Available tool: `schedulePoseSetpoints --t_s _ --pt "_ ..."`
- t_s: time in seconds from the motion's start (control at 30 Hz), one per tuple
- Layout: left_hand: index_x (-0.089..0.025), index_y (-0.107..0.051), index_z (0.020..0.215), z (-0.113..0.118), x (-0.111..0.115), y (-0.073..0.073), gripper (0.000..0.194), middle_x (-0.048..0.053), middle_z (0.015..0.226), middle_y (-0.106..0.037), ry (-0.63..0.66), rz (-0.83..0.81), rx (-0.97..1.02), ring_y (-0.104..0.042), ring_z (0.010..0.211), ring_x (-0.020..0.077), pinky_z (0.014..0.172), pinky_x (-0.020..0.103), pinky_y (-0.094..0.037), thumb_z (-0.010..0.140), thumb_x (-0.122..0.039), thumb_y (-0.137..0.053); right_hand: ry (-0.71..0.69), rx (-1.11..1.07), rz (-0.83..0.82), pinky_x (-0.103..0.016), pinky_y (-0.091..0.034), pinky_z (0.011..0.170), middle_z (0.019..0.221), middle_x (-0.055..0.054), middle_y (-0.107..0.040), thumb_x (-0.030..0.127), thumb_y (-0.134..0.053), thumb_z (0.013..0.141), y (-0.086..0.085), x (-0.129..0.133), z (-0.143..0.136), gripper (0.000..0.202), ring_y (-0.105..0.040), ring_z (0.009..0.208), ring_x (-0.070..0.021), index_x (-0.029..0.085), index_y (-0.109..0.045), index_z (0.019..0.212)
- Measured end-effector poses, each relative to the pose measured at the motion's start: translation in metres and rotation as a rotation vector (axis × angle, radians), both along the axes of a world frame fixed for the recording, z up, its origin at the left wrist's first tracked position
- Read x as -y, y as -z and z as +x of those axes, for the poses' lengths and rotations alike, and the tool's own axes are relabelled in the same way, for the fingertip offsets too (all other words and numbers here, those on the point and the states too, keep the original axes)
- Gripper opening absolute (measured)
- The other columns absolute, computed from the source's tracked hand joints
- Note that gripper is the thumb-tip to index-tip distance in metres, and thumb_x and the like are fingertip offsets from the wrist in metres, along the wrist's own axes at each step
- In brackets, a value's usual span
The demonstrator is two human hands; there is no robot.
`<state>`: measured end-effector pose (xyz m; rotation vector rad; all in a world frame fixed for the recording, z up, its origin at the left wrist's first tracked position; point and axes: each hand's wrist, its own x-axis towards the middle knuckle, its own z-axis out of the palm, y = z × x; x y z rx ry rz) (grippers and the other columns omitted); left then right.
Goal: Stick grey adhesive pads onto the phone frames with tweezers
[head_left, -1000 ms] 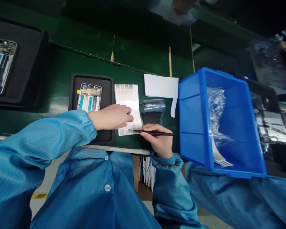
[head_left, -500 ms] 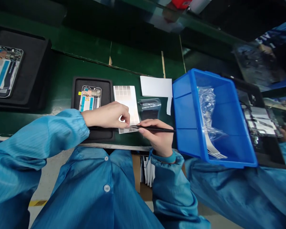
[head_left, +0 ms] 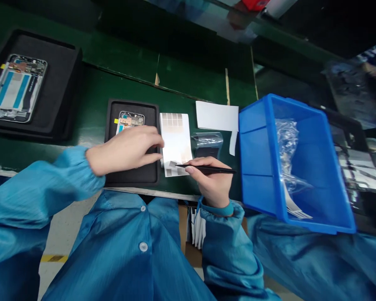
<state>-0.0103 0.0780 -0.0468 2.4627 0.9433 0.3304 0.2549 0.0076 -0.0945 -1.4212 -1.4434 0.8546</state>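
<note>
My right hand (head_left: pixel 214 182) is closed around a pair of black tweezers (head_left: pixel 216 169), whose tips point left over a white sticker sheet (head_left: pixel 176 143). A small grey square sticker (head_left: pixel 173 164) shows at the tips; whether they grip it I cannot tell. Rows of similar squares run along the sheet's far and near ends. My left hand (head_left: pixel 128 148), thumb and fingers apart and nothing between them, is above a black foam tray (head_left: pixel 148 175). It partly covers an opened phone (head_left: pixel 130 120) in that tray, which has a yellow tab at its left edge.
Another opened phone (head_left: pixel 20 90) lies on stacked black trays (head_left: pixel 58 79) at the left. Right of the sheet are a clear film piece (head_left: pixel 207 144) and white paper (head_left: pixel 217 116). A blue bin (head_left: pixel 257 154) holding clear plastic (head_left: pixel 286 140) stands beside my right hand; a co-worker's blue sleeve is beyond.
My left hand has moved left from the tweezer tips to over the tray, and its fingers have parted. The tweezers stay in my right hand. The view has shifted slightly left.
</note>
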Motion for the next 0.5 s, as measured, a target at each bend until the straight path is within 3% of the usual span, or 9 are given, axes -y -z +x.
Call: schedulePoseSetpoints --t_s 0.13,0.2,0.37,0.5 --pt "-0.018 -0.067 0.106 -0.051 0.029 0.005 0.027 0.012 0.107 -0.066 -0.032 0.14 -0.316 -0.061 0.098 0.0286 0.082 0.04 -0.049 0.09 -0.039 -0.063 0.012 -0.061 -0.011 -0.038 -0.061 0.07 0.08 -0.003 -0.076 0.032 -0.088 0.071 0.004 -0.009 -0.006 0.016 -0.072 0.073 -0.0232 0.026 -0.076 0.08" --pt "-0.016 -0.065 0.111 -0.063 0.042 0.012 0.027 0.013 0.109 -0.065 -0.029 0.14 -0.353 -0.06 0.098 0.0281 0.082 0.041 -0.05 0.093 -0.036 -0.059 -0.02 -0.087 -0.032 -0.037 -0.061 0.069 0.079 -0.003 -0.076 0.031 -0.088 0.07 0.001 -0.016 -0.015 0.016 -0.072 0.073 -0.0229 0.026 -0.077 0.081" --pt "-0.015 -0.063 0.113 -0.048 0.062 0.035 0.03 0.012 0.107 -0.066 -0.044 0.115 -0.184 -0.06 0.096 0.0247 0.081 0.039 -0.052 0.1 -0.037 -0.047 -0.087 -0.104 -0.128 -0.034 -0.061 0.065 0.077 -0.003 -0.074 0.032 -0.087 0.071 -0.016 -0.042 -0.054 0.016 -0.07 0.071 -0.0215 0.023 -0.076 0.078" --pt "-0.013 -0.064 0.11 -0.033 0.069 0.04 0.026 0.011 0.104 -0.067 -0.084 0.135 -0.097 -0.061 0.094 0.0245 0.082 0.041 -0.053 0.098 -0.032 -0.051 -0.136 -0.079 -0.179 -0.03 -0.057 0.059 0.075 -0.002 -0.073 0.029 -0.087 0.071 -0.021 -0.065 -0.085 0.015 -0.068 0.066 -0.0181 0.022 -0.074 0.075"
